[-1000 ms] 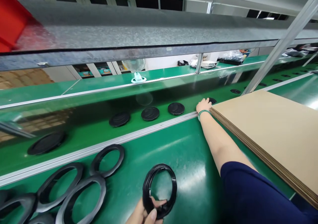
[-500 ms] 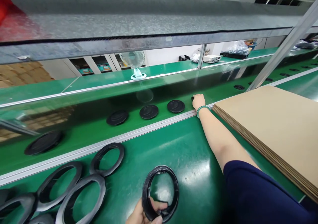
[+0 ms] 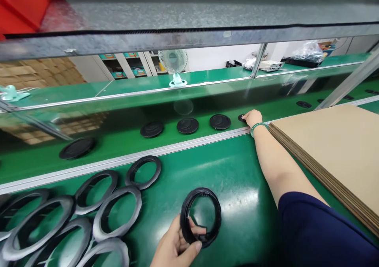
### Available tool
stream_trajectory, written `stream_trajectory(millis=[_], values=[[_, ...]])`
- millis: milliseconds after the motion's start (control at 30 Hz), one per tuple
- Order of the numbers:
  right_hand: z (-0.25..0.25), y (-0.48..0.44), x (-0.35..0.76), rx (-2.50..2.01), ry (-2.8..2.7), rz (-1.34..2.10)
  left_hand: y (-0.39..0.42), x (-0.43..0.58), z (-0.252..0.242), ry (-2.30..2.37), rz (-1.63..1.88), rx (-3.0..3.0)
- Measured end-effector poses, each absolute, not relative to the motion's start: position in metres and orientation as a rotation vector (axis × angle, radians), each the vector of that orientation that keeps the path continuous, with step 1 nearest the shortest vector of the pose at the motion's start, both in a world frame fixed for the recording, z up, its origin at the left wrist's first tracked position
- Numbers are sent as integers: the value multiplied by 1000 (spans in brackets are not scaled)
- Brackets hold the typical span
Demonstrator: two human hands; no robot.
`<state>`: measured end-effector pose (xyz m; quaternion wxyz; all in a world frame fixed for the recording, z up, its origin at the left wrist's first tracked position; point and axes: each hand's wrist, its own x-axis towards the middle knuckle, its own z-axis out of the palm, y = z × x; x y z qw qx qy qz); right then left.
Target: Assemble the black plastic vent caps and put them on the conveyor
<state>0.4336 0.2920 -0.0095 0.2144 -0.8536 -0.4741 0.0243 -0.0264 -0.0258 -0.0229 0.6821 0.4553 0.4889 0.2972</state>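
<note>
My left hand (image 3: 174,246) holds a black plastic ring (image 3: 201,216) by its lower edge, just above the green table near me. My right hand (image 3: 252,118) reaches far out to the conveyor belt and rests on a black round disc (image 3: 241,118), mostly hiding it; whether the fingers grip it is unclear. A green bracelet (image 3: 258,127) sits on that wrist. Three more black discs (image 3: 220,121) (image 3: 187,125) (image 3: 151,129) lie in a row on the belt left of that hand.
Several black rings (image 3: 117,212) lie overlapping on the green table (image 3: 237,172) at the lower left. A stack of cardboard sheets (image 3: 334,144) fills the right. A larger disc (image 3: 77,148) lies on the belt at left. A metal shelf (image 3: 189,18) hangs overhead, a small fan (image 3: 173,64) behind.
The view has shifted left and down, showing more rings at lower left. My right hand stays on the disc at the belt. My left hand keeps the ring, turned slightly.
</note>
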Motion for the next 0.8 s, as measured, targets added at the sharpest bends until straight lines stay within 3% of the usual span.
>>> stream_trajectory(millis=[300,500,800], values=[[11,207,335,-1844,-1393,-55,-20,-24,-3,1182,657,1188],[27,69,216,-1115,-1854,375,-20,-23,-6,1190,717,1184],[8,17,179,-892,-2163,273,-16,-25,4,1170,704,1094]])
